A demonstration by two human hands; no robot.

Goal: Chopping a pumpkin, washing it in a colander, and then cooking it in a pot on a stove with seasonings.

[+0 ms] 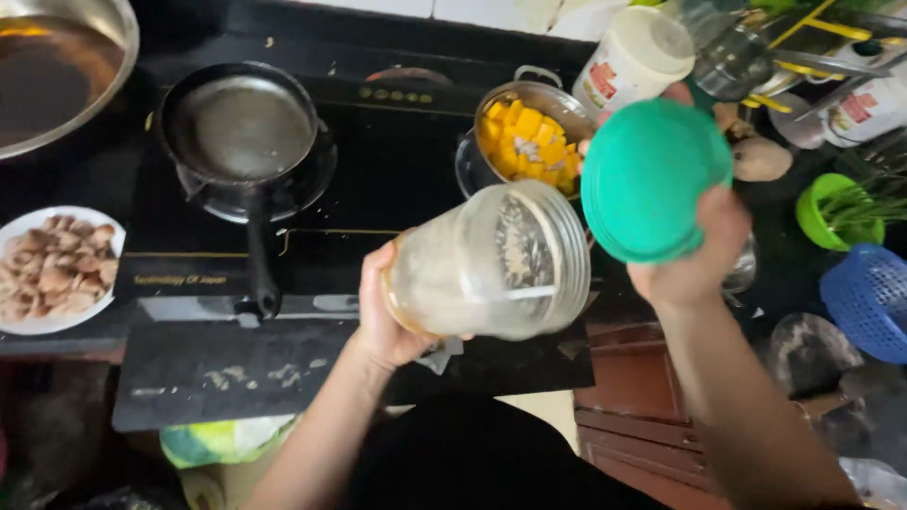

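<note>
A black induction cooktop [378,179] fills the middle of the view, and everything else sits on or around it. At about 11 o'clock a large steel wok [57,66] pokes in from the corner with dark liquid in it. Just right of it, at 10 to 11 o'clock, a black frying pan [241,127] rests on the cooktop, its handle pointing down toward 6 o'clock.

Near the centre, the left hand [383,312] holds a clear plastic jar [491,263], tipped on its side with the open mouth turned toward 3 o'clock; the fingers wrap closely round its base, and a pale residue clings to the inside wall. At 2 to 3 o'clock the right hand [694,250] grips a round green lid [652,179] by its lower edge, thumb in front, holding it just beside the jar's mouth, the two close but whether they touch is unclear.

Behind the jar, at 12 to 1 o'clock, a small steel pot [529,137] holds orange-yellow cubes that look like pumpkin or squash. At 9 o'clock a white plate [28,326] carries pale brown pieces of food. At 3 to 4 o'clock a blue plastic basket [874,302] sits at the edge, with a small green cup [827,222] of green stalks just above it. At 1 o'clock a white lidded tub [638,57] lies tilted next to the pot. At 7 o'clock a dark cutting board [227,373] bears a few pale crumbs.
</note>
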